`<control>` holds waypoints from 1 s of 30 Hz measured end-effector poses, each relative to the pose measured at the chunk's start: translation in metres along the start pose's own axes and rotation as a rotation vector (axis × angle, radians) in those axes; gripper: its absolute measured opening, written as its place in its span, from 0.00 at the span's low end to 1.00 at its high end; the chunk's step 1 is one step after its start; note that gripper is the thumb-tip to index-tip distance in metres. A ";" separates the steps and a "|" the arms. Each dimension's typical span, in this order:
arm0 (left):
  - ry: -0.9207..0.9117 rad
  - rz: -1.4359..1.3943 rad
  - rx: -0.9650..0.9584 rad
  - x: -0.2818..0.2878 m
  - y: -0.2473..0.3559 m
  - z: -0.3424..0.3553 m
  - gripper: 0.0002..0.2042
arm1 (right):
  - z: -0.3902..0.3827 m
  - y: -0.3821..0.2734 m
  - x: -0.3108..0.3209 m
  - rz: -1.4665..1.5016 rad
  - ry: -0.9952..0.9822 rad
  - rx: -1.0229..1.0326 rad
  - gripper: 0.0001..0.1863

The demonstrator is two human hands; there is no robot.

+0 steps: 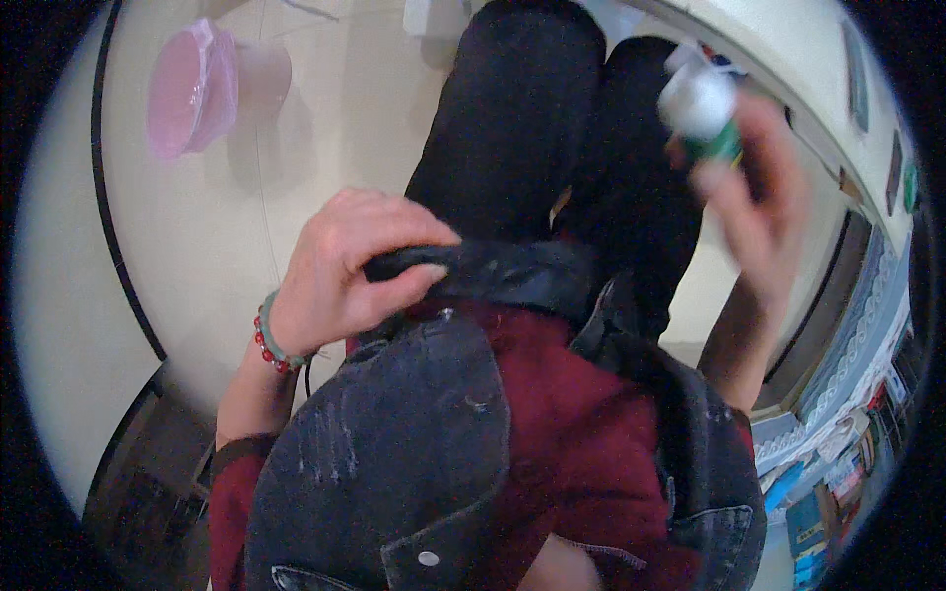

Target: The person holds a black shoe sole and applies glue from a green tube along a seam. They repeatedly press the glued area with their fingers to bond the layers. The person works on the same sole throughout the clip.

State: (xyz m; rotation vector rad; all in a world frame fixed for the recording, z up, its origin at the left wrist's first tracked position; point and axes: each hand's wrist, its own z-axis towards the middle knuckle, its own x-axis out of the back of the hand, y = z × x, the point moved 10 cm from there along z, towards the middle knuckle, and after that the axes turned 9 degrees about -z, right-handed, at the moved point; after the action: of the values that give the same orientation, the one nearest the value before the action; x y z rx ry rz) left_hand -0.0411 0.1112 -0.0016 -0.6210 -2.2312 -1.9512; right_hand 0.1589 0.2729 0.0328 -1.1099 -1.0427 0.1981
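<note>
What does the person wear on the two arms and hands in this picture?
The left hand is bare; its wrist carries a bracelet of red and green beads, and a dark red sleeve with a dark cuff is pushed up the forearm. The right hand is bare and blurred; no ring or watch shows.

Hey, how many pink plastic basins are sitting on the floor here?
1. The pink basin lies at upper left on the pale floor, apart from both hands; others may be out of view.

Wearer's clothing: dark denim jacket with snap buttons over maroon top, black trousers, red-and-green bead bracelet.
</note>
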 end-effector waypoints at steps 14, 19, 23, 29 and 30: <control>-0.003 0.051 0.016 0.004 0.001 0.002 0.11 | -0.047 -0.031 -0.098 -0.067 -0.216 -0.077 0.18; 0.012 0.034 0.011 0.003 0.002 0.002 0.11 | -0.047 -0.033 -0.100 -0.095 -0.240 -0.042 0.18; -0.010 0.042 0.009 0.001 -0.001 0.004 0.11 | -0.042 -0.034 -0.102 -0.103 -0.231 -0.054 0.18; -0.014 0.059 0.004 0.013 -0.002 0.011 0.12 | -0.024 -0.044 -0.102 -0.149 -0.215 -0.036 0.19; -0.015 0.062 0.003 0.014 -0.002 0.012 0.12 | -0.021 -0.048 -0.102 -0.157 -0.204 -0.024 0.19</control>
State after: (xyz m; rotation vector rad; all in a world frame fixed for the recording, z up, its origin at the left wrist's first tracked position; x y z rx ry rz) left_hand -0.0522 0.1255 -0.0006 -0.6983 -2.1956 -1.9199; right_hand 0.1036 0.1748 0.0103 -1.0395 -1.3117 0.1755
